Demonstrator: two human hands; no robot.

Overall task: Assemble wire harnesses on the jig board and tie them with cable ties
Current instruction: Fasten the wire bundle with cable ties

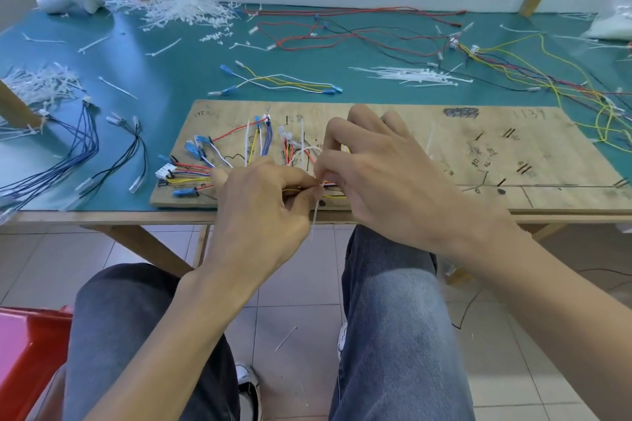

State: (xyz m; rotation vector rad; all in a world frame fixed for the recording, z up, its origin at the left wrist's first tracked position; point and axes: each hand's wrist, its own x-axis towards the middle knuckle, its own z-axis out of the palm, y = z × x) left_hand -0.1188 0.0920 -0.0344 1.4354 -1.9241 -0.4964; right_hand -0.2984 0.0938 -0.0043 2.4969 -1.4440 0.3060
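Faded blue jeans [393, 318], white sneakers [247, 381]

The board [564, 161] carries a handwritten number [528, 114] toward its 1 o'clock corner, reading roughly "1139". At 9 o'clock of the number sits a blacked-out scribble [460, 112]. Fainter handwriting [480, 155] at 3 o'clock of the board's centre is too blurred to read.

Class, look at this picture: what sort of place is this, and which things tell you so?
Probably a small wiring workshop: a marked wooden board holds coloured wires, and heaps of white cable ties lie on the green table.
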